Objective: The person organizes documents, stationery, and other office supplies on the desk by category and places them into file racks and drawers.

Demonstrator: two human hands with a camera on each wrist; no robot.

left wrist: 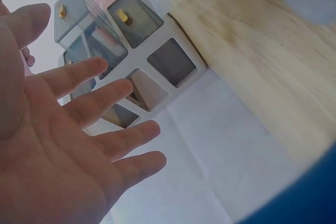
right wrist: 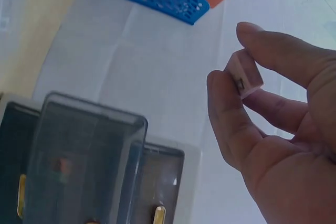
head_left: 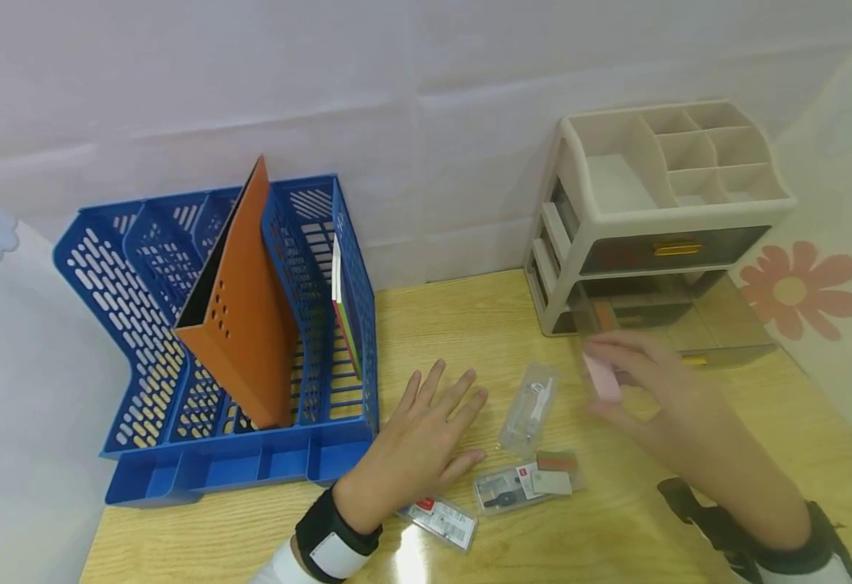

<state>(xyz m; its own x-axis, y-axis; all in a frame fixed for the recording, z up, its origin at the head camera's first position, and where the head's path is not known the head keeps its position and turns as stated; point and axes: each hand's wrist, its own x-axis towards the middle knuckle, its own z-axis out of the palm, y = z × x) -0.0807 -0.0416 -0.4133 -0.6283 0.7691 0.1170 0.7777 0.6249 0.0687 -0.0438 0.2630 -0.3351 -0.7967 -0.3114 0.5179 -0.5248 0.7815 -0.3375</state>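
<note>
My right hand (head_left: 670,401) pinches a small pink block (head_left: 602,378) between thumb and fingers, beside a pulled-out clear drawer (head_left: 734,358). In the right wrist view the pink block (right wrist: 244,74) shows a small dark mark on one face. An orange-brown piece (head_left: 604,315) lies inside that drawer. My left hand (head_left: 414,446) is over the table with its fingers spread, holding nothing. Close to it are a clear pack with a white item (head_left: 535,401), a flat pack with a dark item (head_left: 502,491), a brown-and-green block (head_left: 557,461) and a labelled pack (head_left: 442,523).
A cream drawer unit (head_left: 579,191) with an open compartment top stands at the back right. To the left is a blue slatted file rack (head_left: 356,324) holding an orange folder (head_left: 250,316) and thin books (head_left: 345,312). White cloth (head_left: 462,162) hangs behind.
</note>
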